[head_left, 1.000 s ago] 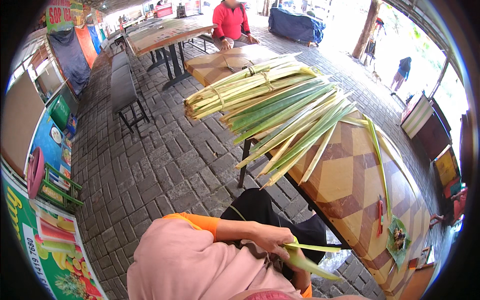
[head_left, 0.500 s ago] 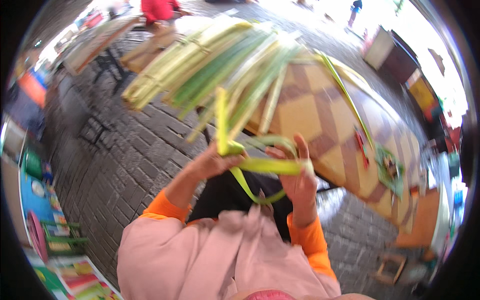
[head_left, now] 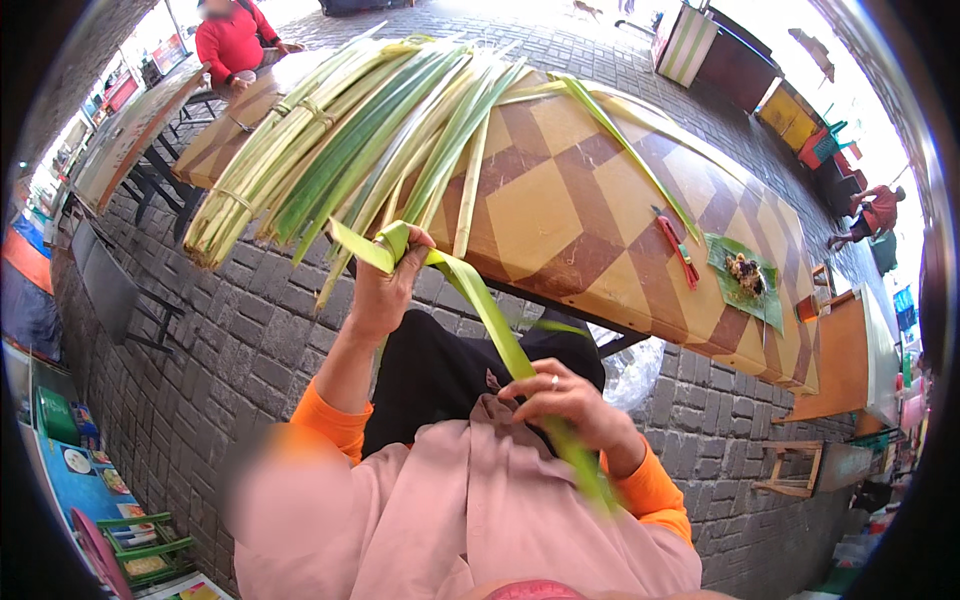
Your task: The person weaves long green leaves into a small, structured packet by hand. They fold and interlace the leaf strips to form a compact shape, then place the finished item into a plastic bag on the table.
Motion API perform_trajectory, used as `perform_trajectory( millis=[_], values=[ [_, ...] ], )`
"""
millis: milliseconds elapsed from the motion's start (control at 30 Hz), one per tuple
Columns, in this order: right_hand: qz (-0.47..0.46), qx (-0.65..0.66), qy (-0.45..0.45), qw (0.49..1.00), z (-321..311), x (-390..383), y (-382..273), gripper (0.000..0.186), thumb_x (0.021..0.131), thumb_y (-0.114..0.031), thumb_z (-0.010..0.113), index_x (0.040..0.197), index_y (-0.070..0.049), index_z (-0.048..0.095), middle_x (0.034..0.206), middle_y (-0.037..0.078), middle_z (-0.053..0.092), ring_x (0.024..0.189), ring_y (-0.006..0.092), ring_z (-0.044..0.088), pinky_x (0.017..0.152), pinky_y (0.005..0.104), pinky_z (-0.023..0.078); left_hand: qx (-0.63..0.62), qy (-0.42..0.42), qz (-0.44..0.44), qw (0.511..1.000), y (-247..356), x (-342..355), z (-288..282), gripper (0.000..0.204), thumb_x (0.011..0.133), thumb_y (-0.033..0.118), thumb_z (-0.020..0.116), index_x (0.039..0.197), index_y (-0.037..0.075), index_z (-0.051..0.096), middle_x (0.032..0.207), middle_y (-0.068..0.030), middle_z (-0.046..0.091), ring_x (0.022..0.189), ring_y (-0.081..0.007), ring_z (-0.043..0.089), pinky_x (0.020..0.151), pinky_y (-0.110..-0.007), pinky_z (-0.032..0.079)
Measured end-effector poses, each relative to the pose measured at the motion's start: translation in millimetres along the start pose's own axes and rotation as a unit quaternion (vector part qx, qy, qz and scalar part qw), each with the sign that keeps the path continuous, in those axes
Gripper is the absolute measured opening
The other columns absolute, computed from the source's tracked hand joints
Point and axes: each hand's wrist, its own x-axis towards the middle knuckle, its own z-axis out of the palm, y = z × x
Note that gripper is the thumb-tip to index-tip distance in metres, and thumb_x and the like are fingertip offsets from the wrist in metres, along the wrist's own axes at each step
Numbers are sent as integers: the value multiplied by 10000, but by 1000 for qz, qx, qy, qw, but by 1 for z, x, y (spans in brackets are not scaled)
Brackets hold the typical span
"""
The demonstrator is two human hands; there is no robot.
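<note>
My left hand is closed around the folded, looped end of a yellow-green leaf strip, above my lap at the table's near edge. A short end of the strip sticks out to the left past the fingers. From there the strip slants down to the right toward my right hand, whose fingers are closed on it near my waist. Beyond this hand the tail of the strip is smeared by motion. Just past my left hand, long green and pale leaf strips lie spread over the table's edge, some tied in a bundle.
On the patterned table lie a red-handled cutter, a single long strip and a green leaf with food. A glass of brown drink stands at the right end. A person in red sits far left.
The loop between my hands has opened into one long strip. My right hand has moved down toward my waist, along the strip; my left hand has shifted slightly left and up.
</note>
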Motion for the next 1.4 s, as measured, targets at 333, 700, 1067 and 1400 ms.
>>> perform_trajectory(
  millis=[333, 700, 1067, 1400],
  values=[
    [100, -156, -41, 982, 18, -1, -5, 480, 690, 0, 619, 1150, -120, 553, 1314, 42, 500, 1262, 325, 387, 1038, 436, 321, -222, 90, 115, 964, -6, 19, 16, 40, 919, 60, 538, 953, 43, 551, 820, 9, 522, 631, -68, 468, 582, -208, 405],
    [74, -141, -18, 987, 21, -17, 15, 376, 701, 75, 550, 1034, -85, 619, 1214, 69, 570, 1218, 347, 435, 996, 456, 369, -293, 115, 81, 946, -26, 45, 23, 61, 885, 38, 533, 945, 43, 523, 853, -54, 545, 719, -146, 563, 693, -277, 471],
    [25, 580, 143, 802, 11, 46, 8, 381, 932, -283, 470, 1050, 74, 529, 892, 169, 644, 823, 264, 651, 794, 364, 502, -200, -215, 4, 956, 5, 5, 105, 68, 837, -13, 562, 893, 18, 584, 871, -35, 561, 769, -93, 524, 683, -226, 434],
    [-90, 660, 476, 575, -74, -22, 44, 256, 949, -229, 470, 1096, -42, 566, 877, 47, 578, 668, 158, 539, 801, 342, 453, -295, -395, -291, 820, -60, -47, 153, 120, 909, 174, 584, 889, 55, 583, 702, 42, 525, 617, -46, 505, 562, -201, 424]
  ],
)
